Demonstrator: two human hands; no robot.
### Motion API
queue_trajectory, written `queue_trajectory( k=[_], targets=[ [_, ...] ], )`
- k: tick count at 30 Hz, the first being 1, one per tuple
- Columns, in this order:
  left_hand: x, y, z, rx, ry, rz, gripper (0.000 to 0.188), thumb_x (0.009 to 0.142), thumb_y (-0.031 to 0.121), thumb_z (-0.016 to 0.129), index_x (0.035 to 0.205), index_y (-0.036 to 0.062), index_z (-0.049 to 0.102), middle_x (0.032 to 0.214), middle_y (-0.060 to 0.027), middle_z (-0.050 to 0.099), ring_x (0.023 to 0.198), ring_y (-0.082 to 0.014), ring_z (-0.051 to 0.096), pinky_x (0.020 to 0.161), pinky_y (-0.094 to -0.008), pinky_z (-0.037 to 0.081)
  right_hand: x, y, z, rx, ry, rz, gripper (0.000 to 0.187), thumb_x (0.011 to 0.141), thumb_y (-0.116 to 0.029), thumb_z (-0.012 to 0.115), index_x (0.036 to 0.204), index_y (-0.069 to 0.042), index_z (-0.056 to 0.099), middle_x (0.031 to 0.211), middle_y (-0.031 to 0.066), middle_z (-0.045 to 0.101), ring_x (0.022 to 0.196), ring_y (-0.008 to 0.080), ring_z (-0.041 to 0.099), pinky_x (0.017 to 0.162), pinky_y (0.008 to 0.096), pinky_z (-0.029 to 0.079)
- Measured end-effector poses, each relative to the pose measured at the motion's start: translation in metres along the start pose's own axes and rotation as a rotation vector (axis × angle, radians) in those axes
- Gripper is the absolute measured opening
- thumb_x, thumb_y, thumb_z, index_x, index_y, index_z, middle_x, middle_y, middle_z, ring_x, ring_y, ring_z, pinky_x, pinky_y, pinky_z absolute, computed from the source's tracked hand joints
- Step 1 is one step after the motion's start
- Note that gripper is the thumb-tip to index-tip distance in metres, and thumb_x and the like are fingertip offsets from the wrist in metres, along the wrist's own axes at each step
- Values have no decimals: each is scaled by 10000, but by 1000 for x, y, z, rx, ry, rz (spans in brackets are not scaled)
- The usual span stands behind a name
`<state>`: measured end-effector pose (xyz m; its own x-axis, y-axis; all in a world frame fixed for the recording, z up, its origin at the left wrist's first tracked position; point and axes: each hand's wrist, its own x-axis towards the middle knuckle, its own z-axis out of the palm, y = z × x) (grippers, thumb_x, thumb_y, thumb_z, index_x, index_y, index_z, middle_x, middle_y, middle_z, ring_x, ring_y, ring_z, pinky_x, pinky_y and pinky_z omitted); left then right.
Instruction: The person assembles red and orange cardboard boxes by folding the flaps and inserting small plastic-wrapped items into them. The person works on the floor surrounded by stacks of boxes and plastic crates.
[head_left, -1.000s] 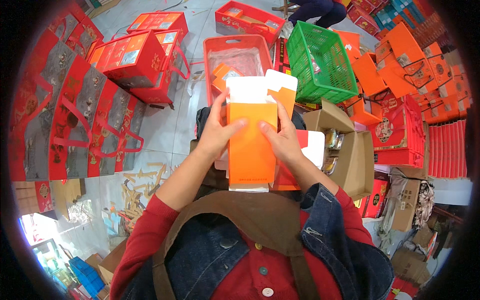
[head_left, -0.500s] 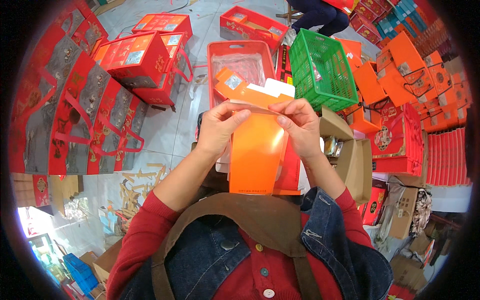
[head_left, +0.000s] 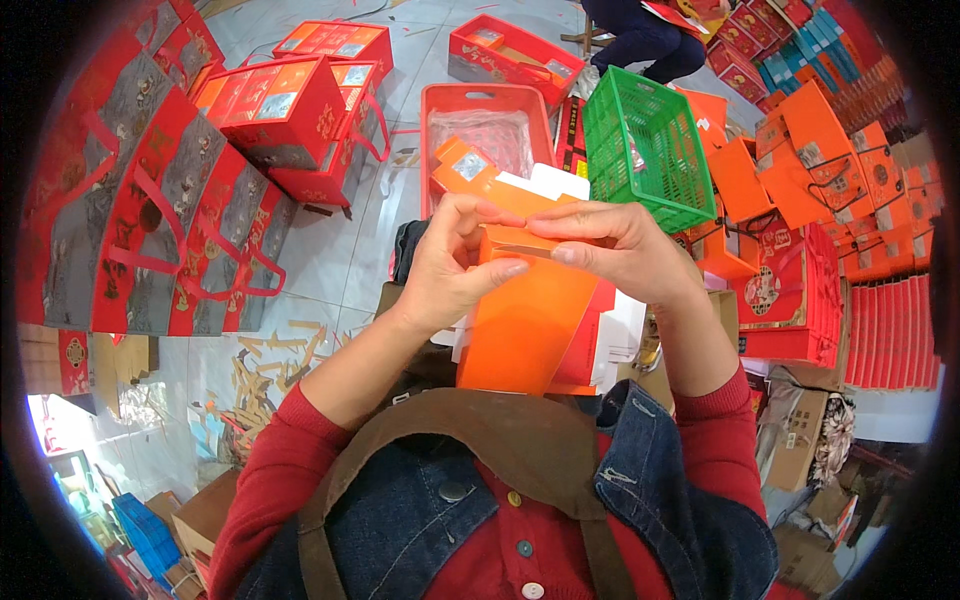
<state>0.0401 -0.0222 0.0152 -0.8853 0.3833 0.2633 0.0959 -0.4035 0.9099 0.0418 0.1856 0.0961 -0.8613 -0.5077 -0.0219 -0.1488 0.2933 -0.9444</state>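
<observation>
Basically, both hands were busy at the far end of an orange carton (head_left: 515, 335), held up in front of the brown apron (head_left: 480, 415), approx. mid-view. L hand (head_left: 460, 262) gripped its upper L corner, thumb flat on the near face, fingers curled at the top edge; R hand (head_left: 632, 250) pinched the end flap, thumb below w/ fingers bent over the top, tips close to the L ones. Under the carton's R side lay red & white card (head_left: 622, 325), partly hidden. Just beyond the hands was a red crate (head_left: 429, 150) w/ clear plastic lining; an orange box w/ a silvery patch (head_left: 468, 163) showed in front of it. Green basket (head_left: 655, 200) stood to the crate's R, orange boxes (head_left: 810, 150) stacked farther R. Far L: red/grey gift bags (head_left: 165, 215) in a row, w/ card strips (head_left: 262, 385) scattered on the floor nearby. Co-worker's legs (head_left: 640, 45) showed up top, beyond the basket.
</observation>
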Motion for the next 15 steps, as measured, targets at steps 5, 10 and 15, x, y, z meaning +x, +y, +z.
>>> queue_trajectory(
  k=[5, 10, 15],
  targets=[
    [-3, 4, -1, -19, -50, -29, 534, 764, 62, 734, 1177, 68, 395, 1107, -90, 548, 1015, -170, 571, 830, -301, 487, 1, -2, 5, -8, 71, -6, 306, 793, -40, 672, 1099, -37, 655, 1104, 87, 601, 1005, 158, 565, 882, 268, 443],
    [-6, 2, -3, -2, -75, -56, 518, 778, 56, 719, 1191, 61, 407, 1118, -84, 547, 1010, -147, 567, 834, -281, 478, -1, 3, 11, 26, 100, -8, 317, 758, 28, 674, 1069, -36, 668, 1095, 72, 596, 1005, 148, 561, 872, 257, 453],
    [-9, 2, 0, -24, -93, -32, 452, 797, 27, 690, 1175, 57, 444, 1117, -74, 548, 1006, -130, 559, 839, -269, 469, -2, 3, 18, 87, 166, 75, 317, 729, 64, 677, 1029, -36, 684, 1053, 55, 593, 976, 144, 564, 865, 257, 454]
  ],
)
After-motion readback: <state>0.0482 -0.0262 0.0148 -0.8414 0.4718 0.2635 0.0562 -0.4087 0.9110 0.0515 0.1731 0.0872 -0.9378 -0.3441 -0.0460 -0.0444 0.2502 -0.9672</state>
